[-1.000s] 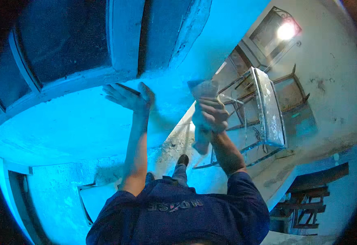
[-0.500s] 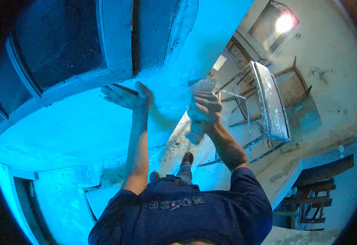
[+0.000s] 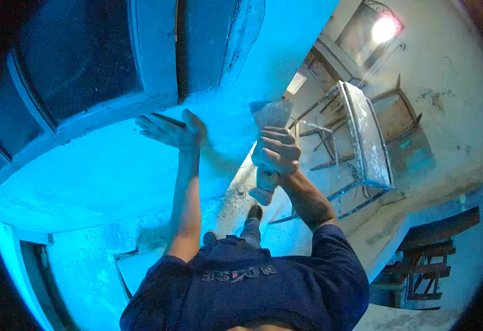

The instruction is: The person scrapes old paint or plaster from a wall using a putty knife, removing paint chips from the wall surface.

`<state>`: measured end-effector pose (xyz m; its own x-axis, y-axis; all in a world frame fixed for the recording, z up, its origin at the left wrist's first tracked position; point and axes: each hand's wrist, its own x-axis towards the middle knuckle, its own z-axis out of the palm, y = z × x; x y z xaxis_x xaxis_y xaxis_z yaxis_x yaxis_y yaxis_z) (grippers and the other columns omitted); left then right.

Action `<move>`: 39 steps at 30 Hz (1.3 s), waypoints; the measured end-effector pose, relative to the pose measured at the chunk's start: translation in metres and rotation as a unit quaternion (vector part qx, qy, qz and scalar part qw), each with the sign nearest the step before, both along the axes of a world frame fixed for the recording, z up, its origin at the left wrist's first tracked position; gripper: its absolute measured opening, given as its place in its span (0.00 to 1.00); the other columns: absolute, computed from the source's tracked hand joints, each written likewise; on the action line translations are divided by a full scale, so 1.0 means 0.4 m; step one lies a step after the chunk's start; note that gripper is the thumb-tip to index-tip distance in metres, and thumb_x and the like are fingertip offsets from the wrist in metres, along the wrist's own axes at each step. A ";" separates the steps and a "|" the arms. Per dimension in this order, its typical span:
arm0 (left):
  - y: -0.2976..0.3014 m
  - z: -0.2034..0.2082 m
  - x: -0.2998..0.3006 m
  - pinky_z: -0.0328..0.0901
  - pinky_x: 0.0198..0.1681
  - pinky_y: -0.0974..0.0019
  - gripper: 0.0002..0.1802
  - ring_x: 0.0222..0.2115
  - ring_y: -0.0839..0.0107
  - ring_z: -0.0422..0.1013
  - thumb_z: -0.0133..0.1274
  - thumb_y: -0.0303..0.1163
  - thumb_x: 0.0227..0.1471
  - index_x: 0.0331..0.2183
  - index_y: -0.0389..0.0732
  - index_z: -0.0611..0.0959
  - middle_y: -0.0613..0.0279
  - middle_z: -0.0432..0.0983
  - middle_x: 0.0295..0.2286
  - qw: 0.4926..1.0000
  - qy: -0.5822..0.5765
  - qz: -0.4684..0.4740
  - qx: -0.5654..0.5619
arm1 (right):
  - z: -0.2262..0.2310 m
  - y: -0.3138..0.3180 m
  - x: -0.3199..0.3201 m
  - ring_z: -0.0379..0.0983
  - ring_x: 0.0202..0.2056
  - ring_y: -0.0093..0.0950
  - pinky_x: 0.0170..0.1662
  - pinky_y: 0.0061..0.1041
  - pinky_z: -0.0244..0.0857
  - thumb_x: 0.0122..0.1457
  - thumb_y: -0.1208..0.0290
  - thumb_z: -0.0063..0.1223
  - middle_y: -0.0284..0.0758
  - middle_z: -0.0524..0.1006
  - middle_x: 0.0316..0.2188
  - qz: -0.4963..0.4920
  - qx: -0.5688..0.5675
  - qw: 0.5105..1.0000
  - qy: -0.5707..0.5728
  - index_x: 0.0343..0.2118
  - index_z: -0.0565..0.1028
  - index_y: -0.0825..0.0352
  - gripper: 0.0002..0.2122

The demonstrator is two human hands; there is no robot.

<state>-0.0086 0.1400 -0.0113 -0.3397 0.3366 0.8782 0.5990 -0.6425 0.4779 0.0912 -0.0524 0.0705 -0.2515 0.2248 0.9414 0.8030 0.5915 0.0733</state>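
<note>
My right hand (image 3: 277, 150) is wrapped round the handle of a putty knife (image 3: 273, 115). Its wide, grey flaring blade points up and away from me, and the handle's rounded end sticks out below the fist. The blade is near the edge of a pale, blue-lit wall (image 3: 103, 160); whether it touches cannot be told. My left hand (image 3: 172, 131) is raised at that wall below a window frame (image 3: 98, 110), fingers stretched out to the left and thumb apart. A thin dark strip runs between thumb and fingers; I cannot make out whether it is an object or shadow.
A worn metal-framed table (image 3: 367, 138) stands to the right, with a wooden frame (image 3: 398, 113) behind it. A bright lamp (image 3: 385, 30) shines at the upper right. Stacked wooden furniture (image 3: 418, 270) is at the lower right. My shoe (image 3: 254, 213) shows on the patchy floor.
The putty knife and right hand were blurred by motion and now look sharp; the handle's end is slightly lower. My left hand has hardly moved.
</note>
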 end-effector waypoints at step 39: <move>-0.113 -0.014 -0.080 0.32 0.57 0.37 0.40 0.58 0.41 0.37 0.39 0.49 0.54 0.56 0.31 0.48 0.36 0.41 0.56 0.999 0.017 -0.036 0.000 | -0.238 -0.249 -0.023 0.58 0.09 0.25 0.13 0.22 0.49 0.47 0.50 0.46 0.33 0.59 0.06 -0.109 -0.026 0.903 0.415 0.08 0.61 0.70 0.25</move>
<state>-0.0404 0.0950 -0.0169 -0.2855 0.3582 0.8889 0.5670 -0.6847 0.4580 0.0820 -0.1520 -0.0247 0.5913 0.2329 0.7721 0.6668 0.3973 -0.6305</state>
